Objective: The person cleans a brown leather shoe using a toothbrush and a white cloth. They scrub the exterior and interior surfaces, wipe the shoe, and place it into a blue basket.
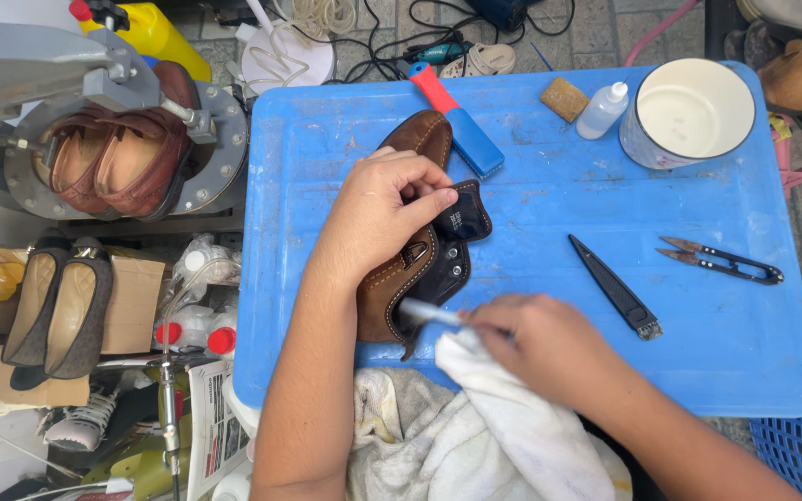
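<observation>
Right hand: closed around a small brush or applicator, its pale tip blurred, laid against the brown leather shoe's side near the opening; a white cloth is bunched under the same fingers, handy for wiping.

Left hand: curled over the shoe's upper, thumb and fingers pinching the dark tongue back so the inside stays exposed and the shoe cannot slide.

Shoe: lying on its side on the blue plastic tabletop, toe pointing away from me.

Beyond the shoe's toe: red-handled blue brush.

Right of the shoe: black knife, thread snips; farther up, tan sponge block, small squeeze bottle, white enamel mug.

Left of the shoe, off the tabletop: brown loafers in a round metal press.
</observation>
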